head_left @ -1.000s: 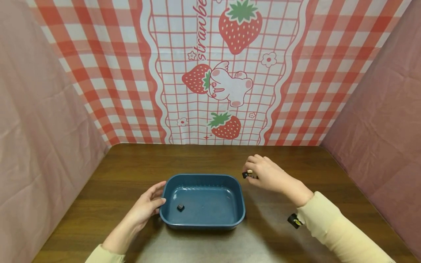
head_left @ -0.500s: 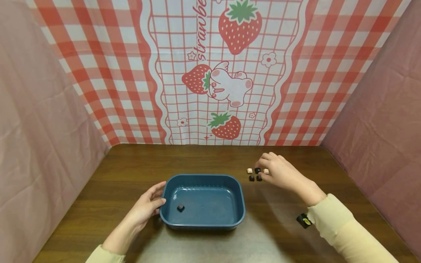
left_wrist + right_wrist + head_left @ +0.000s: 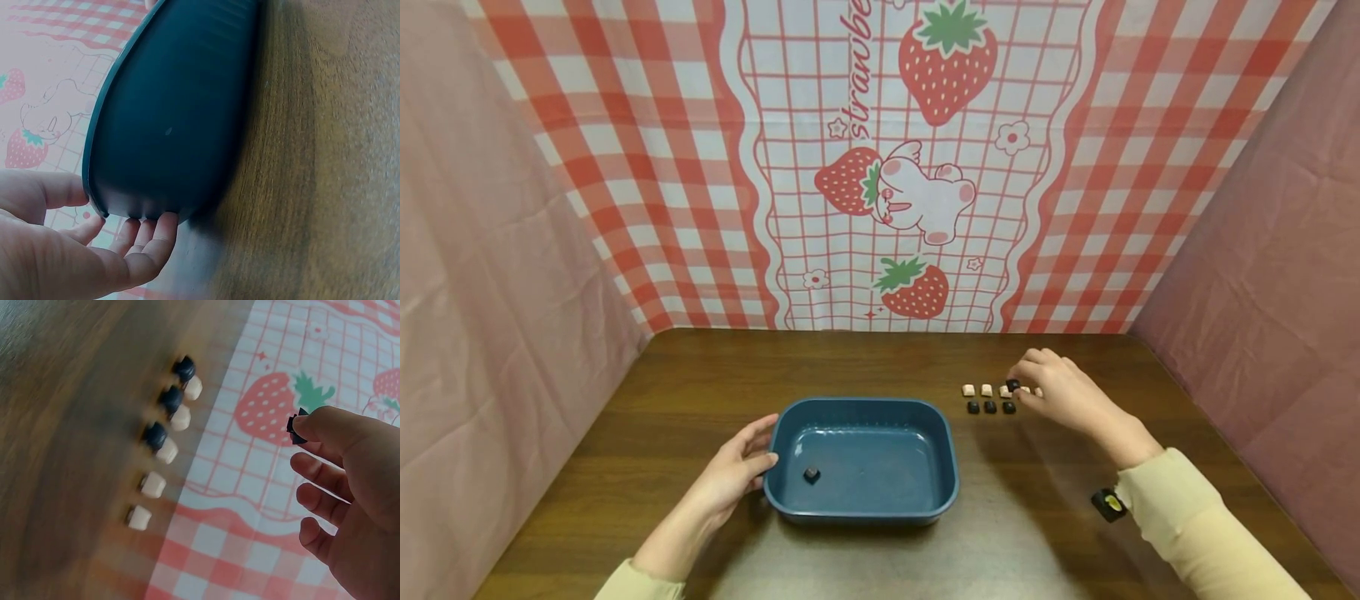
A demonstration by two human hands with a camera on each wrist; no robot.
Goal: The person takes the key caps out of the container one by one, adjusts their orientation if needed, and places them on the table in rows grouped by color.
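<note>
My left hand grips the left end of a blue plastic basin, thumb over the rim and fingers against the outer wall. One dark keycap lies inside the basin near its left end. My right hand pinches a black keycap between thumb and index finger, above the table. Below it two rows of keycaps stand on the wood: cream keycaps in the back row and black keycaps in front. The hand partly covers the right end of the cream row in the head view.
The brown wooden table meets a strawberry-print cloth at the back. Pinkish curtains hang on both sides. A small black device sits at the right sleeve's cuff.
My right hand has moved to the right along the keycaps, pinching a black one, and more of both rows has come into sight. The left hand and the basin have stayed still.
</note>
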